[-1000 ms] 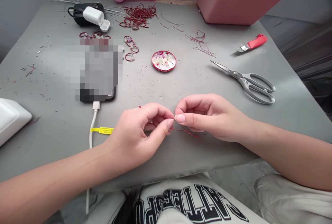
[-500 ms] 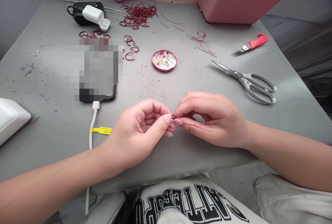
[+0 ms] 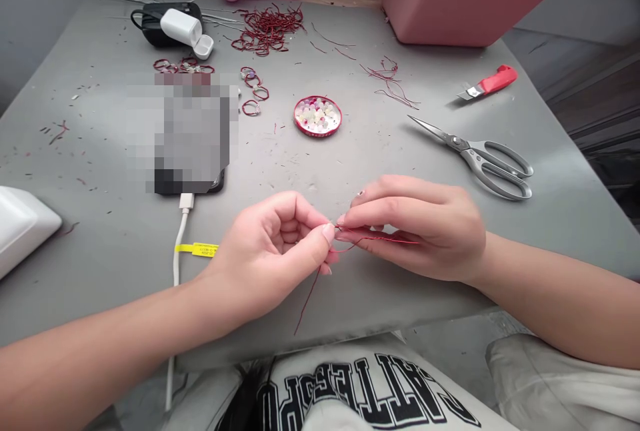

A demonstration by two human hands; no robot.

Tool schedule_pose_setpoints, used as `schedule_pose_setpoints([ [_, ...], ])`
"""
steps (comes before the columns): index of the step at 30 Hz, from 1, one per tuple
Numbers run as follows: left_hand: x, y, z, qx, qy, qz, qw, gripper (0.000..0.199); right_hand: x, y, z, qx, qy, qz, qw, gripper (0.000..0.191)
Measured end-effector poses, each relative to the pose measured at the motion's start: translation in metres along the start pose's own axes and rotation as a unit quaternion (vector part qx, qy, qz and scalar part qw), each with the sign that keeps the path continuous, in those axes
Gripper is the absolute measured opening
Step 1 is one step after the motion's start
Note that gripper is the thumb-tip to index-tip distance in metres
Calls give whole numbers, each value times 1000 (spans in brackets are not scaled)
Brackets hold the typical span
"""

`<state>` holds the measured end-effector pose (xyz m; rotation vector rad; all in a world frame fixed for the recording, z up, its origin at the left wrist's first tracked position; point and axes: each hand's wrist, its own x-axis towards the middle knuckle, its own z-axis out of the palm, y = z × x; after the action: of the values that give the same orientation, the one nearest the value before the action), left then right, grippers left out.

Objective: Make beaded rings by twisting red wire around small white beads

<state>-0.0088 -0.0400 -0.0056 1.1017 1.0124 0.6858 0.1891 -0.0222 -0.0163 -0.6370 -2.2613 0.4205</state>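
Note:
Near the table's front edge, my left hand pinches a thin dark-red thread between thumb and forefinger. One end of it hangs down below my fingers. Close against it, my right hand is closed on the same thread with thumb and forefinger, fingertips almost meeting the left ones. A strand runs along the right thumb toward the palm. What sits right between the fingertips is too small to make out. Beyond my hands stands a round red-rimmed lid holding small pale and pink beads.
Grey scissors and a red utility knife lie at right. A pink bin stands behind. Red cord pieces, beaded rings, loose threads, a white earphone case and a phone with a white cable lie around.
My right hand has shifted slightly right and its fingers have flattened along the thread. The loose end below my left hand now hangs longer and plainer to see.

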Motion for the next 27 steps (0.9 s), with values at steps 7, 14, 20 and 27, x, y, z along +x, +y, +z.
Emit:
schedule_pose_setpoints([
  [7, 3, -2, -1, -58, -23, -57, 996, 15, 1, 5, -2, -40, 1, -77, 996, 11],
  [14, 4, -3, -3, -61, -42, -66, 995, 15, 1, 10, -2, -15, -9, -77, 997, 4],
  [20, 4, -2, -1, -62, -49, -87, 993, 15, 2, 9, -3, 3, -12, -84, 996, 7],
  [27, 5, 0, 0, -67, -31, -62, 995, 12, 3, 10, -4, 9, -12, -56, 998, 10],
])
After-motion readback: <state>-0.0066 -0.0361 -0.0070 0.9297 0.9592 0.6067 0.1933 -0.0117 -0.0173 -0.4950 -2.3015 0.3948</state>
